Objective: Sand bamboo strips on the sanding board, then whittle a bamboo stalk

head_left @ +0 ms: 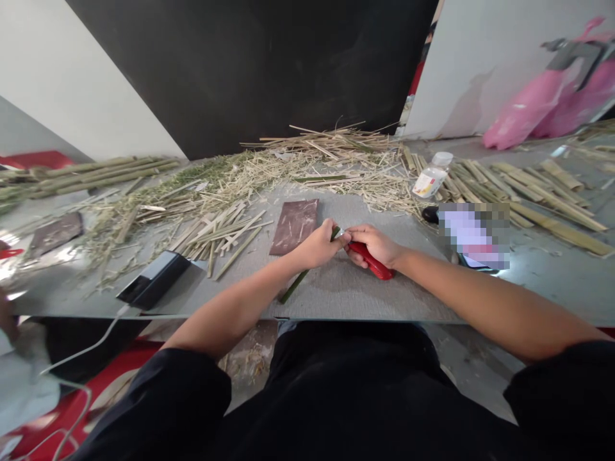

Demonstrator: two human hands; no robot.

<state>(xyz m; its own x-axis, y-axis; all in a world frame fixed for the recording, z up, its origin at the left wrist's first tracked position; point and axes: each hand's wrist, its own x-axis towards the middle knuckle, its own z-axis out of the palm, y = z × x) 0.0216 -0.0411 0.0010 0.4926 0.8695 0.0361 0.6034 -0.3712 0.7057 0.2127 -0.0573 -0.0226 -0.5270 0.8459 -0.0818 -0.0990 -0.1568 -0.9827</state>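
Head | left grip [319,246] clasps bamboo strip [294,286] | right grip [378,244] clasps red knife [378,266] against it

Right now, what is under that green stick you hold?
Under the green stick, grey table top shows beneath its free end; the left hand covers its upper end, near the red tool.

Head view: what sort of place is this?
Likely a bamboo craft workshop: split strips litter the table, the left hand holds a green strip, the right hand a red-handled tool.
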